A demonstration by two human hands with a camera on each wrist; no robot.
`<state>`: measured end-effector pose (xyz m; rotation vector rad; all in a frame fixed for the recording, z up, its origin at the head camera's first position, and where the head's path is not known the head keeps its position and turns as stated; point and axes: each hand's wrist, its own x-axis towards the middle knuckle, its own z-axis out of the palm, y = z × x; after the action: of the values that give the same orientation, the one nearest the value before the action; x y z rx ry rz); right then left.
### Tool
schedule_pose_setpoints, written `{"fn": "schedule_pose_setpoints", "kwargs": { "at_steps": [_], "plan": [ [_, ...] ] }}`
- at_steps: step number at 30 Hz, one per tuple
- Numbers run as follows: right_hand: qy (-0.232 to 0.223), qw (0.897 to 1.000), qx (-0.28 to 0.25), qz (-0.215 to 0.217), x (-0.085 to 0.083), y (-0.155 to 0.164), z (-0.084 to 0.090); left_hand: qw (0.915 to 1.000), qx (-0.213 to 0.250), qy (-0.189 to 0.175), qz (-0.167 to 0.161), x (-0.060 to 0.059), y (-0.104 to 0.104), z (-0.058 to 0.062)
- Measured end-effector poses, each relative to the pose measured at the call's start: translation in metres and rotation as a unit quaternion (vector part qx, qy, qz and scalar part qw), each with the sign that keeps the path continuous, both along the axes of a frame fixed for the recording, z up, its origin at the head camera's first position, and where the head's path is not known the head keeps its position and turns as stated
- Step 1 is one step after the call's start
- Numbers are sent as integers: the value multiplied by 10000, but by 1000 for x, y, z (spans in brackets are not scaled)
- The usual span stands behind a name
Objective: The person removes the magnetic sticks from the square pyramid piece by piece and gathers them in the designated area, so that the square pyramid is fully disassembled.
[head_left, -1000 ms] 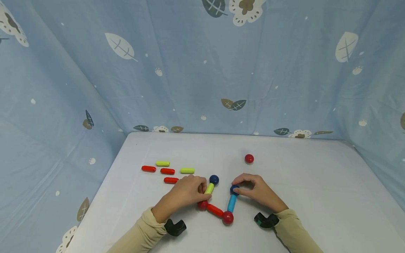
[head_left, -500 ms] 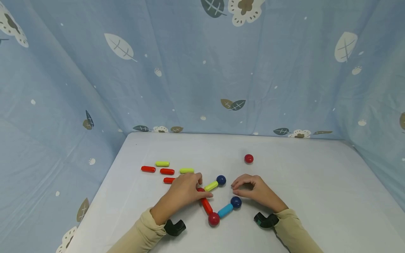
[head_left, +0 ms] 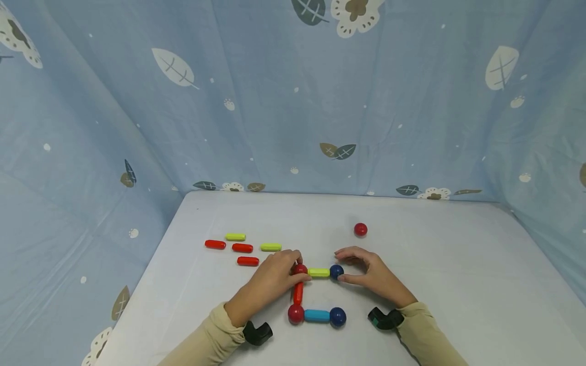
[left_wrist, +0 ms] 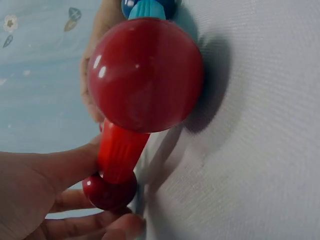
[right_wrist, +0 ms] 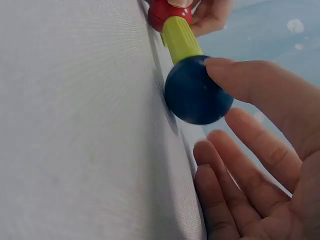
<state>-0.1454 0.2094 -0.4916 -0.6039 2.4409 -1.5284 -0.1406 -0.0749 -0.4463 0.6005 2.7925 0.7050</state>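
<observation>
Left hand (head_left: pixel 270 282) fingers pinch the red corner ball (head_left: pixel 299 269) to pin the three-sided rod-and-ball frame (head_left: pixel 298 293) flat on the counter (head_left: pixel 448 284), while right hand (head_left: pixel 373 274) fingers, loosely curled, thumb-steady the blue ball (head_left: pixel 336 271) ending the yellow rod (head_left: pixel 318 272).

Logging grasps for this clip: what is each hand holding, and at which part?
Left hand pinches the chain's far red ball, thumb against the red rod. Right hand only touches the glossy dark blue ball on the yellow-green rod with one fingertip; no grip.
</observation>
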Motion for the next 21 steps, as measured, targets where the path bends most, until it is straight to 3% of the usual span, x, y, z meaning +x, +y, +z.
{"fn": "schedule_pose_setpoints", "kwargs": {
  "at_steps": [9,15,21],
  "plan": [
    [-98,9996,139,207,0,2,0,9966,-405,514,-495,4,5,-4],
    [-128,9995,186,219,0,3,-1,9952,-270,540,-766,5,7,-10],
    [-108,9993,268,235,-1,3,-2,9952,-234,499,-810,5,9,-12]
  ]
}}
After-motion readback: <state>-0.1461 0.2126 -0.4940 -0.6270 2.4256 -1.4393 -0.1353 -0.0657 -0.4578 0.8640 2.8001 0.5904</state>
